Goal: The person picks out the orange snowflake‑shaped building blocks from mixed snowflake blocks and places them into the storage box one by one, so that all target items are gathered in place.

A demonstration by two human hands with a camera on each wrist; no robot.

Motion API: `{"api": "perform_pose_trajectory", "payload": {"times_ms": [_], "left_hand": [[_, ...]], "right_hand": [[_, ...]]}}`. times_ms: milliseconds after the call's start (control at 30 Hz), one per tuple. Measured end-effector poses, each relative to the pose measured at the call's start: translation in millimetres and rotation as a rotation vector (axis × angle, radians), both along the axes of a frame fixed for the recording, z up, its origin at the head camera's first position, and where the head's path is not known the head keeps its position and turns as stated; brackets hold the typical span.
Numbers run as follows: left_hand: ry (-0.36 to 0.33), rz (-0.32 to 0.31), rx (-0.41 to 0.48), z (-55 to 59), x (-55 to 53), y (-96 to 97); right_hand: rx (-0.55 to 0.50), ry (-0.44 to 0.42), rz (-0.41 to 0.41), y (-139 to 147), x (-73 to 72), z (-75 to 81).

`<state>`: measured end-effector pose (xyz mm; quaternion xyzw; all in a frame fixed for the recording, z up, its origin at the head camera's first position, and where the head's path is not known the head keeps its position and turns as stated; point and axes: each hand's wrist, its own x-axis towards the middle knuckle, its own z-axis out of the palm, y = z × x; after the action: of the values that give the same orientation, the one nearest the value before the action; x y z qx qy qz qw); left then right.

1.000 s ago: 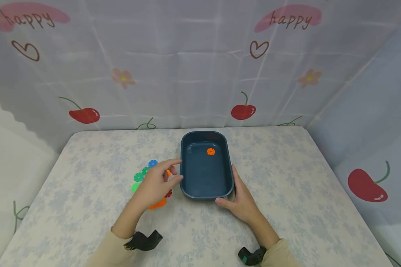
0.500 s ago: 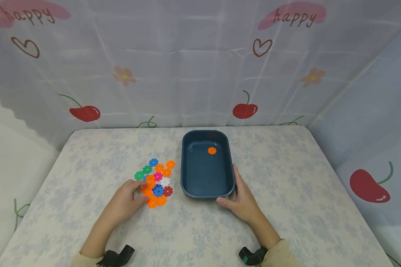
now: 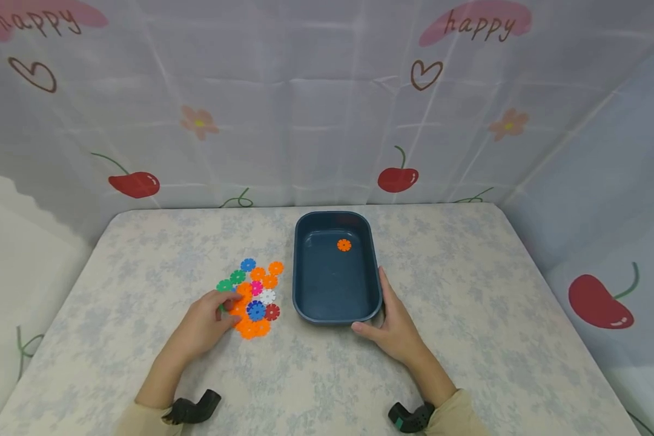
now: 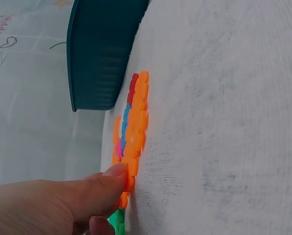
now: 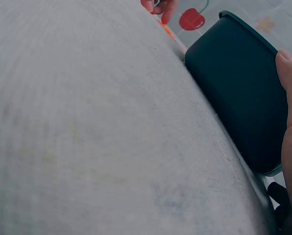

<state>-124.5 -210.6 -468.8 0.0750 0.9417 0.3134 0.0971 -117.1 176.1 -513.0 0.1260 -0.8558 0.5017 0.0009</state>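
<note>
My left hand (image 3: 203,324) is at the left side of a heap of flower-shaped plastic discs, thumb and forefinger pinching an orange disc (image 3: 238,310). In the left wrist view the thumb (image 4: 117,171) presses on the orange edge of the heap; the other fingers are partly hidden. A dark blue rectangular plastic box (image 3: 336,297) stands right of the heap, one orange disc (image 3: 344,244) lying inside near its far end. My right hand (image 3: 395,333) holds the box's near right corner, thumb at the near rim and fingers along the right wall.
Orange, blue, green, pink, white (image 3: 268,297) and red discs (image 3: 272,312) lie close together, some overlapping. A pale patterned cloth (image 3: 496,327) covers the table. Behind it hangs a printed curtain (image 3: 305,121). Each wrist carries a black camera mount (image 3: 196,409).
From beside the box's left wall, my left hand has moved left and nearer to the heap's left edge, uncovering the discs. The right hand keeps its hold on the box.
</note>
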Motion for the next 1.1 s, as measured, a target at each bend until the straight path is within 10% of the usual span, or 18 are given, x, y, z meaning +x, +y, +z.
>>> {"api": "perform_pose_trajectory", "payload": {"times_ms": [267, 1100], "left_hand": [[0.07, 0.003, -0.01, -5.1, -5.0, 0.6], [-0.059, -0.092, 0.091, -7.7, -3.2, -9.4]], "right_hand": [[0.0, -0.001, 0.007, 0, -0.4, 0.5], [0.012, -0.001, -0.008, 1, -0.6, -1.4]]}}
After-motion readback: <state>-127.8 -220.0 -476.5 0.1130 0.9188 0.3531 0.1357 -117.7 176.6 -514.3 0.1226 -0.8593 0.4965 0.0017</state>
